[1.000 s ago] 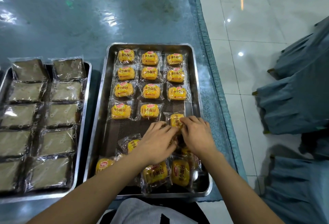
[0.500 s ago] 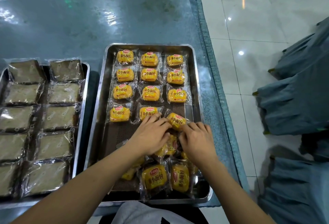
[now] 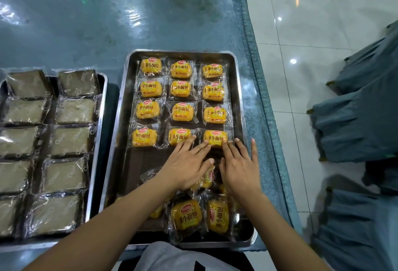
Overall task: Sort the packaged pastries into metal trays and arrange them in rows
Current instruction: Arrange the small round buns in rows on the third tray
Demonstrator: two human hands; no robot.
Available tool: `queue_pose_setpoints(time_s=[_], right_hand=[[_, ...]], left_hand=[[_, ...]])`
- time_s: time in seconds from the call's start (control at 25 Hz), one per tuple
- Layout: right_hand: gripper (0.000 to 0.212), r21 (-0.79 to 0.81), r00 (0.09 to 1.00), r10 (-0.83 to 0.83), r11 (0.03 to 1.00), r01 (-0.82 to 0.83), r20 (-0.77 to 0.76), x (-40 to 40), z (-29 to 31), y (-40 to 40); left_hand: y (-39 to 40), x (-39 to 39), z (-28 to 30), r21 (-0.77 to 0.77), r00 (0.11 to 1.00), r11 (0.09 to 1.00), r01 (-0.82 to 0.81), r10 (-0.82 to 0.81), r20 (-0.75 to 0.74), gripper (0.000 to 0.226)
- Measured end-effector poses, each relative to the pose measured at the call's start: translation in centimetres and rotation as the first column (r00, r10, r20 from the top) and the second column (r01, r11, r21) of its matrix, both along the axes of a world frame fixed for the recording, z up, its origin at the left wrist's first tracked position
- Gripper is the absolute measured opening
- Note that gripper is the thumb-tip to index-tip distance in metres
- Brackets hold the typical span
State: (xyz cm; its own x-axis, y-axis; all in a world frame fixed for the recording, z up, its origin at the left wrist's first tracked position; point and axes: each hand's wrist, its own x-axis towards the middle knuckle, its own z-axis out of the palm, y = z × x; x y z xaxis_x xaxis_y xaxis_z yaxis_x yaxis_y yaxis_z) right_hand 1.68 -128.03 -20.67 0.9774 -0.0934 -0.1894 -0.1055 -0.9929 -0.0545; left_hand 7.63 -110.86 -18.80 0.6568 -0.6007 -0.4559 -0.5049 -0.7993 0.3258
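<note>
Seen from the head camera: a metal tray (image 3: 241, 102) on a blue, plastic-covered table (image 3: 86, 22), carrying yellow packaged pastries (image 3: 181, 89) in clear wrappers. Arranged in four rows of three across the far part of the tray, labels facing up. Nearest row's right-hand pastry (image 3: 215, 138) lying close to the tray's right wall, touched along its near edge by fingertips of both hands. Left hand (image 3: 187, 167) laid flat, fingers straight and spread, gripping nothing, one fingertip on the near edge of the row's middle pastry (image 3: 179, 136), the others reaching toward the right-hand one. Right hand (image 3: 239, 167) likewise flat and released, fingers extended, the outer finger pointing at the tray's right wall. Beneath and between the palms, a loose pastry (image 3: 207, 177) turned sideways, partly hidden. Nearer still, more unsorted pastries in a jumble, among them one upright (image 3: 187, 214) and one rotated on its side (image 3: 218, 216), just beside each other at the tray's near right corner. Bare dark liner showing in the tray's near left part.

To the left, well apart, a second metal tray (image 3: 103, 106) filled with brown square cakes (image 3: 71, 139) in clear wrap, set in two columns. On the right, glossy floor tiles (image 3: 290, 33) and blue-covered chairs (image 3: 361, 115).
</note>
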Motion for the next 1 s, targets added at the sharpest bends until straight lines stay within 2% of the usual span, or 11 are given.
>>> queue_pose_setpoints(time_s=[0.28, 0.48, 0.84, 1.0], right_hand=[[0.055, -0.004, 1.0, 0.009, 1.0, -0.009, -0.006, 1.0, -0.3, -0.6], [0.05, 0.046, 1.0, 0.017, 0.999, -0.018, 0.024, 1.0, 0.5, -0.1], [0.04, 0.132, 0.985, 0.121, 0.982, -0.137, 0.123, 0.8, 1.6, 4.2], [0.037, 0.189, 0.973, 0.184, 0.96, -0.209, 0.141, 0.2, 1.8, 6.6]], left_hand=[[-0.5, 0.5, 0.0, 0.0, 0.999, 1.0, -0.03, 0.03, -0.016, 0.066], [0.7, -0.1, 0.5, -0.046, 0.995, 0.996, -0.073, 0.076, 0.058, 0.058], [9.4, -2.8, 0.5, -0.074, 0.943, 0.942, -0.326, 0.33, 0.05, 0.047], [12.8, -4.4, 0.6, -0.056, 0.934, 0.939, -0.339, 0.343, 0.098, 0.047]])
